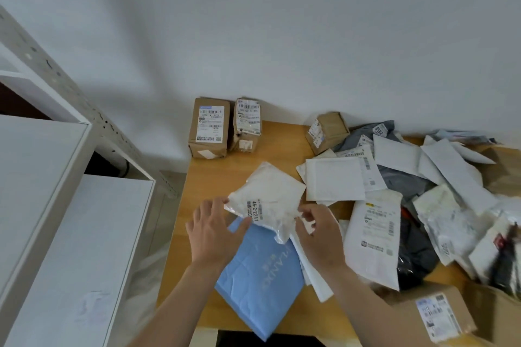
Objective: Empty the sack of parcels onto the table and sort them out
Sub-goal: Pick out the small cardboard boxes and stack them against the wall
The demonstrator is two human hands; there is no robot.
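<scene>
— Blue mailer (262, 270) lies nearest me on the tabletop (282, 144); just above it my left hand (211, 234) and right hand (318, 231) pinch the white packet (267, 194) by its edges.
— Why?
— Label up, probably to read it. Unsorted parcels (375, 236) heap right of the mailer.

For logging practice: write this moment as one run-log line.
left hand: holds white pouch | right hand: pinches it | beneath: blue mailer
</scene>
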